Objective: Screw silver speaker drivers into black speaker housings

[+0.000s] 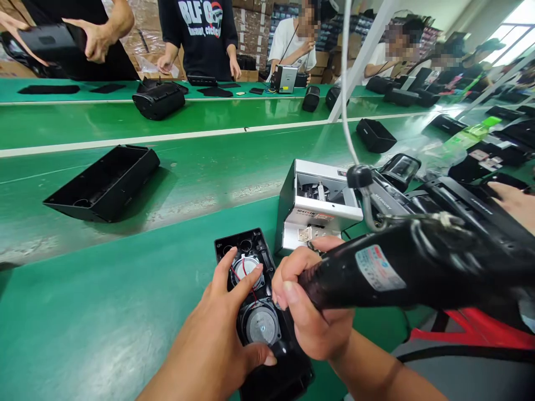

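A black speaker housing point(263, 312) lies open on the green bench, with two round drivers and red wires inside. My left hand point(221, 328) rests on it, fingers spread over the upper driver and thumb below the lower one, holding it still. My right hand point(309, 312) is wrapped round the black electric screwdriver point(397, 273), which hangs from a white cord point(346, 83). Its tip is hidden behind my fingers, close to the housing's right edge.
A grey screw feeder box point(313, 206) stands just behind the housing. An empty black shell point(104, 184) lies on the green conveyor point(209, 172) at left, more shells farther back. Other people stand across the belt, and another person's hand point(516, 203) shows at right.
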A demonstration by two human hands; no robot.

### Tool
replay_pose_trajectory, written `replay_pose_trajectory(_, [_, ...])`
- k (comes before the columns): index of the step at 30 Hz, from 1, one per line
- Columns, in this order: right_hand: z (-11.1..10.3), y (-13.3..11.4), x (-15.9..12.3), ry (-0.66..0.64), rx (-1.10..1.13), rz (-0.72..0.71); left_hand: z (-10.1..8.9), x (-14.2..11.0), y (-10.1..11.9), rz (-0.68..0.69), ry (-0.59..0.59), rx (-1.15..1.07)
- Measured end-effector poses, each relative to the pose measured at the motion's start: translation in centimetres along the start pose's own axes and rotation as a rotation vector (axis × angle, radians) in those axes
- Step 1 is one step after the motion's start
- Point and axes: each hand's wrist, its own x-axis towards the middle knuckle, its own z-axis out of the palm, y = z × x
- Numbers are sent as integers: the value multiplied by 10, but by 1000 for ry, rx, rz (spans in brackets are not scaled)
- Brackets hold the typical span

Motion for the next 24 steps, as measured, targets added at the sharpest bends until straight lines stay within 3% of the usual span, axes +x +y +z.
replay_pose_trajectory(5, [6,-2,6,9,13,-44,4,1,-3,31,32,-16])
replay_pose_trajectory(13, [9,-14,20,-33,7,-2,5,2,-13,95,145,-65])
replay_pose_trajectory(16, [-4,-34,42,129,132,-143,6,2,-18,133,185,-82])
replay_pose_trajectory(19, [-25,-48,67,264,0,-372,8,4,-17,124,208,-72])
replay_pose_trajectory(21, [-38,-47,80,243,-165,-451,8,6,-15,102,224,-65])
replay_pose_trajectory(24, [-48,-34,87,157,-282,-450,5,9,-15,83,248,-49])
